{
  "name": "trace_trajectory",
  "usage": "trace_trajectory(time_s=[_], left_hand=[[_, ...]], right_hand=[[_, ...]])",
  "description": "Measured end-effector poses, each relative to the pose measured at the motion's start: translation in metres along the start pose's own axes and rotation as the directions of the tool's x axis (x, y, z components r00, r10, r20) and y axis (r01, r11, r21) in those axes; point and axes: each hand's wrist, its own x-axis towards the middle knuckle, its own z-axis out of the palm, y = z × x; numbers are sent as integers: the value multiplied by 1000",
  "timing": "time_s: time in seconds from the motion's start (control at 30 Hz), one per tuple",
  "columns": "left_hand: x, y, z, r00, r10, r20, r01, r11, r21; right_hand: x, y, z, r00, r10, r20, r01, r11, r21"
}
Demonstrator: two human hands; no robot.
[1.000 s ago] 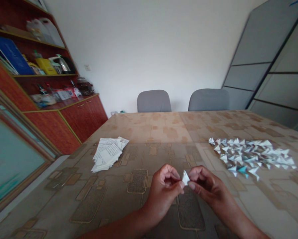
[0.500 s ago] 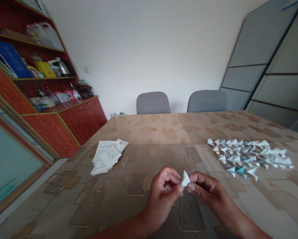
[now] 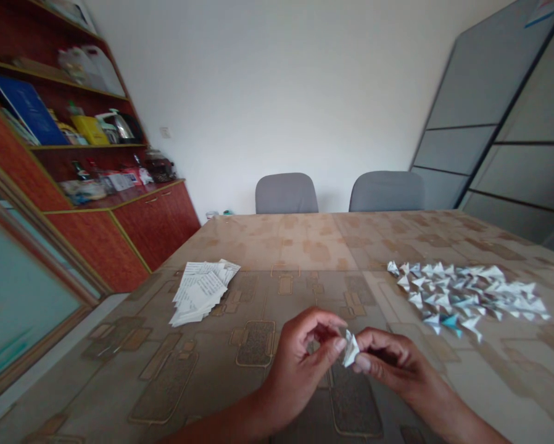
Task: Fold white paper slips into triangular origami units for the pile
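A small folded paper piece (image 3: 350,349), white and pointed, is held up between my two hands above the near part of the table. My left hand (image 3: 307,354) touches its left side with the thumb, the index finger arched over it. From the right, the thumb and index finger of my right hand (image 3: 390,357) pinch its edge. To the left lies a loose stack of printed paper slips (image 3: 198,293). On the right many folded paper triangles (image 3: 466,293) stand in rough rows, one of them teal.
The table (image 3: 305,240) has a patterned brown cover. Two grey chairs (image 3: 286,193) stand behind its far edge. A red-brown shelf cabinet (image 3: 157,222) with bottles and a kettle is at the left, a grey sliding-door wardrobe (image 3: 462,86) at the right.
The folded paper piece has been turned and moved slightly right and down, showing more of its folds. My left index finger has stretched further over it. The view has shifted a little.
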Motion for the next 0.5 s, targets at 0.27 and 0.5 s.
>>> trace_trajectory(time_s=[0.27,0.5], left_hand=[[-2,4,4,993,-95,72,107,978,-182],[-1,2,5,987,-120,106,145,948,-284]], right_hand=[[-1,-2,0,1000,23,6,-23,997,72],[-1,-3,0,999,37,32,-40,992,119]])
